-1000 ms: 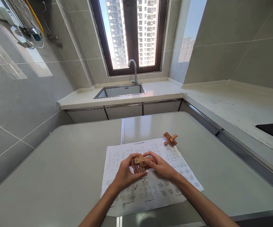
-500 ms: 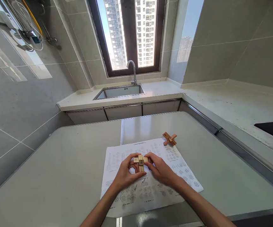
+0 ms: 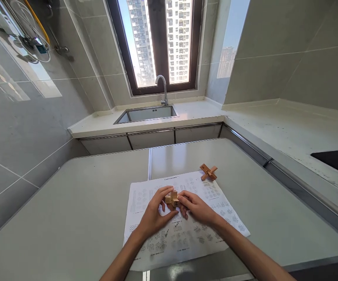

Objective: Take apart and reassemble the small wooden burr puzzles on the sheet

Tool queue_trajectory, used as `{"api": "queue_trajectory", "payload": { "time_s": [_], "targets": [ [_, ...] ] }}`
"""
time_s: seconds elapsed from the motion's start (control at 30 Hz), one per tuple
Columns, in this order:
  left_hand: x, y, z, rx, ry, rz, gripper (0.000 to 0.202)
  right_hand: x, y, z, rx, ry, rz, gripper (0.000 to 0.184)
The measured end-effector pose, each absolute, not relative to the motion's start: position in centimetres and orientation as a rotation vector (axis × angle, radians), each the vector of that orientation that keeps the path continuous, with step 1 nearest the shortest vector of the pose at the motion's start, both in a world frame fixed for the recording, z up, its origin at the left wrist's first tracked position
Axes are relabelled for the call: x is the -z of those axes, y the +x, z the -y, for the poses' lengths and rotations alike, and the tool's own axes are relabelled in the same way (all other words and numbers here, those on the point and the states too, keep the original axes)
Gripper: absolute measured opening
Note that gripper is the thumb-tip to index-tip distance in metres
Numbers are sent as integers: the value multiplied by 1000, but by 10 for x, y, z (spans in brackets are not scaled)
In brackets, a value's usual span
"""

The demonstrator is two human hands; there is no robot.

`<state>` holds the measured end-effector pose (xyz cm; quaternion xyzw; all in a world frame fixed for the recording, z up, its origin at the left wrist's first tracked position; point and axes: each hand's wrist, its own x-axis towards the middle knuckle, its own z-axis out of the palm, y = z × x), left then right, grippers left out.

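Observation:
Between my two hands is a pale wooden burr puzzle [image 3: 173, 200] of interlocking blocks, with a dark mark on one block end. My left hand [image 3: 156, 212] curves round its left side, fingers at the top and thumb beneath. My right hand [image 3: 196, 207] grips its right side, thumb and fingers closed on the blocks. Fingers cover parts of the puzzle. Under the hands lies a printed sheet [image 3: 186, 253] with rows of small diagrams and a few handwritten ticks. At the sheet's upper right corner rests a second, browner wooden puzzle [image 3: 209, 172], cross-shaped.
The sheet lies on a pale table [image 3: 78, 210] with a seam down its middle. Beyond stand a counter [image 3: 198, 110], a sink [image 3: 151, 113] and a tap [image 3: 164, 90] below a window. A black panel [image 3: 337, 160] is set in the right-hand counter.
The puzzle has been turned in my hands, so its marked block now faces lower right. My right fingers have shifted lower round it. The view has moved slightly.

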<state>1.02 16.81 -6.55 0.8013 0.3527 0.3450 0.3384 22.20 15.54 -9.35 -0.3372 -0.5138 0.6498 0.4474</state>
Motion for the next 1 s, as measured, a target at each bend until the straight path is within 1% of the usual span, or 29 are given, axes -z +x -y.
{"api": "queue_trajectory", "payload": {
  "time_s": [0.07,0.1,0.17,0.2,0.27,0.37,0.53,0.7,0.8,0.9,1.0],
  "targets": [
    [69,11,-170,-925,2029,-1009,76,97,224,-160,-1705,-817,978,32],
    [70,11,-171,-928,2000,-1050,76,99,227,-163,-1738,-803,800,28],
    [73,11,-172,-920,1970,-1091,68,104,234,-169,-1796,-726,431,18],
    [73,11,-172,-917,1969,-1094,62,107,238,-173,-1787,-715,368,14],
    [74,12,-171,-909,1984,-1077,51,111,245,-180,-1775,-699,305,7],
    [74,13,-170,-890,2018,-1038,40,113,253,-187,-1750,-683,259,5],
    [72,14,-170,-882,2040,-1045,31,111,258,-190,-1695,-692,264,2],
    [70,13,-170,-810,2128,-1062,19,106,251,-182,-1684,-769,414,19],
    [72,11,-168,-666,2240,-1083,19,101,239,-172,-1669,-844,607,22],
    [77,11,-165,-542,2426,-1026,22,95,226,-161,-1402,-1105,1232,21],
    [82,11,-164,-500,2603,-979,20,91,220,-152,-1010,-1227,1713,21]
  ]
}}
